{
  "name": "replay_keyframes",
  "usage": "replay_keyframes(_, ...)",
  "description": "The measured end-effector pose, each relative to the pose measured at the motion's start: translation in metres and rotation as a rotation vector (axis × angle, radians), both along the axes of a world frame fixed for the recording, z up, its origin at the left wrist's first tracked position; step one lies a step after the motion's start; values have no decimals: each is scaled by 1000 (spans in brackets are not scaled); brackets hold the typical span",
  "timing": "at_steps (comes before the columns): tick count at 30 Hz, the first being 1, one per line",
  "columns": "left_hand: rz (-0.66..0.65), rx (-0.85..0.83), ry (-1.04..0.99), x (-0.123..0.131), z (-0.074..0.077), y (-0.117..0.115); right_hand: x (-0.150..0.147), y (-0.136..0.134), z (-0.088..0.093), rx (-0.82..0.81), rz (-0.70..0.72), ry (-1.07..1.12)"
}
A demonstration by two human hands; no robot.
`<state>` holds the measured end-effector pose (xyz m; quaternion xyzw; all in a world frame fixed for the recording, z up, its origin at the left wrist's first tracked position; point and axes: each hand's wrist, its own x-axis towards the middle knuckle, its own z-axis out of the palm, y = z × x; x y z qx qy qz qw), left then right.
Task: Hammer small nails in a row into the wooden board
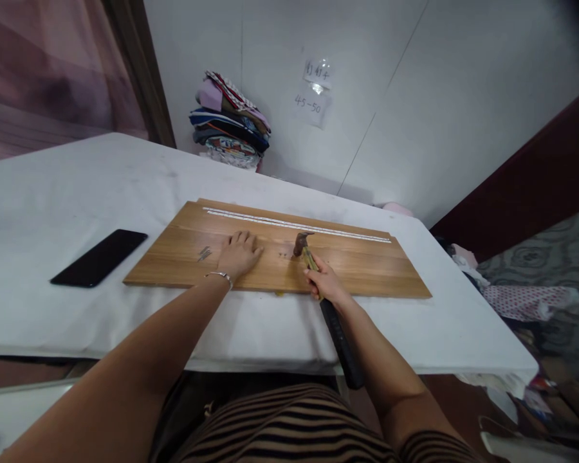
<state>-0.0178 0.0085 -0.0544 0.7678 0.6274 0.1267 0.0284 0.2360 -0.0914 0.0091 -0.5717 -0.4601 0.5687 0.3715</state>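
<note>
A wooden board (367,270) lies flat on the white-covered table, with two pale strips (294,225) running along its far side. My left hand (240,253) rests on the board, palm down with the fingers stretched out. Just left of it lies a small pile of nails (204,254). My right hand (324,278) is wrapped round the shaft of a claw hammer (335,331), close below its head; the black grip points back toward me. The hammer's head is low over the board, beside a few small nails (282,255) in the wood. Whether it touches a nail, I cannot tell.
A black phone (100,257) lies on the table (125,173) left of the board. Folded cloths (231,122) are stacked at the back against the wall, which bears handwritten paper labels (313,96). More cloth (525,301) hangs past the table's right edge.
</note>
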Motion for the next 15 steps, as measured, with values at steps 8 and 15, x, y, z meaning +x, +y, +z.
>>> replay_keyframes(8, 8, -6, 18, -1, -2, 1, -1, 0, 2, -24, -11, -1)
replay_keyframes(15, 7, -10, 5, -1, -2, 1, 1, 0, 2, -6, 2, -21)
